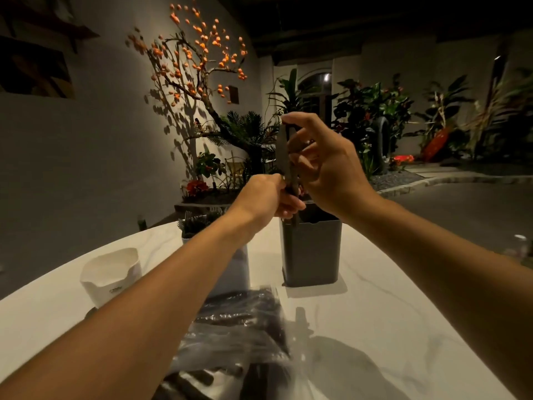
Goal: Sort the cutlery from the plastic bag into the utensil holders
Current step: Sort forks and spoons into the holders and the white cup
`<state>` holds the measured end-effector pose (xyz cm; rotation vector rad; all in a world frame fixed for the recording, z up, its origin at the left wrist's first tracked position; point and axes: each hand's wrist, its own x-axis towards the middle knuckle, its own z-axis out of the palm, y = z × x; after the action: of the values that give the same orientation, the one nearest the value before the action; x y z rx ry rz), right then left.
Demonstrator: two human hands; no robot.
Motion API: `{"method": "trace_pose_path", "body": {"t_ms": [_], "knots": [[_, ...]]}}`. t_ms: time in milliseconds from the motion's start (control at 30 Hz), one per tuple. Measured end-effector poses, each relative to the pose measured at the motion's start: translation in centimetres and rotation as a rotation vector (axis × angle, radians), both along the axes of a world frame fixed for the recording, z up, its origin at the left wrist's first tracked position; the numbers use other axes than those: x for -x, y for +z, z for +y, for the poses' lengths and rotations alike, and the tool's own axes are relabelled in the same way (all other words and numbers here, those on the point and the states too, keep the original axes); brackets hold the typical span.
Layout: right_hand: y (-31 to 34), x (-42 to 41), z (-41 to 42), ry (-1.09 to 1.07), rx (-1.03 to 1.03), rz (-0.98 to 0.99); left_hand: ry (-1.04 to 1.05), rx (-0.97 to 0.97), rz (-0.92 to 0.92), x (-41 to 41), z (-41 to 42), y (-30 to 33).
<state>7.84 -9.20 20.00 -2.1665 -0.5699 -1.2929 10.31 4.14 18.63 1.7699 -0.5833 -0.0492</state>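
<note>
Both hands are raised over the dark grey holder [311,252]. My left hand [264,199] grips the lower ends of a few dark plastic knives [284,155] that stand upright just above the holder's rim. My right hand [323,166] pinches their upper part with thumb and fingers. A white holder [235,267] with dark forks in it stands left of the grey one, partly hidden by my left forearm. The clear plastic bag [242,336] with dark cutlery inside lies on the table in front of me.
A white paper cup-like container [111,274] stands at the left on the white marble table [375,307]. A small glass object [519,246] sits at the right edge. Plants and a lit tree fill the background beyond the table.
</note>
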Motion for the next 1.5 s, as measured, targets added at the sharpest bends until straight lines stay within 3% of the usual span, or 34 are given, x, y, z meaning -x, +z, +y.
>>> {"method": "trace_pose_path", "body": {"t_ms": [133,233,400,567,733,933,1167,1333,1400,1500], "knots": [[0.7,-2.7,-1.8,-0.070,0.168,-0.117,0.008,-0.086,-0.068,-3.5,-1.7,1.3],[0.3,-4.5,-3.2,-0.119,0.275,-0.095,0.045,-0.177,-0.059,-6.0,-3.5,1.0],[-3.1,-6.7,-4.6,-0.115,0.178,0.195,0.092,-0.345,-0.052,-7.3,-4.1,-1.8],[-6.0,-6.9,-4.8,-0.149,0.151,0.613,0.218,-0.284,-0.113,-7.6,-3.3,-2.0],[-3.6,-4.1,-3.8,-0.117,-0.038,0.561,0.173,-0.282,-0.113,-5.0,-1.4,-1.0],[-2.4,2.1,1.0,0.018,-0.007,0.580,0.161,-0.361,-0.124,1.1,2.9,-1.2],[-4.9,8.9,8.3,0.211,0.268,0.919,0.338,-0.544,-0.203,9.1,10.1,-3.2],[-9.4,10.9,12.9,0.136,0.606,1.235,0.283,-0.710,-0.003,12.9,14.5,-6.6],[-11.5,10.7,13.4,0.034,0.725,1.241,0.253,-0.836,0.046,13.3,15.8,-8.8],[-13.5,10.4,12.8,-0.128,0.768,1.079,0.349,-0.973,-0.147,13.1,17.4,-11.8]]}}
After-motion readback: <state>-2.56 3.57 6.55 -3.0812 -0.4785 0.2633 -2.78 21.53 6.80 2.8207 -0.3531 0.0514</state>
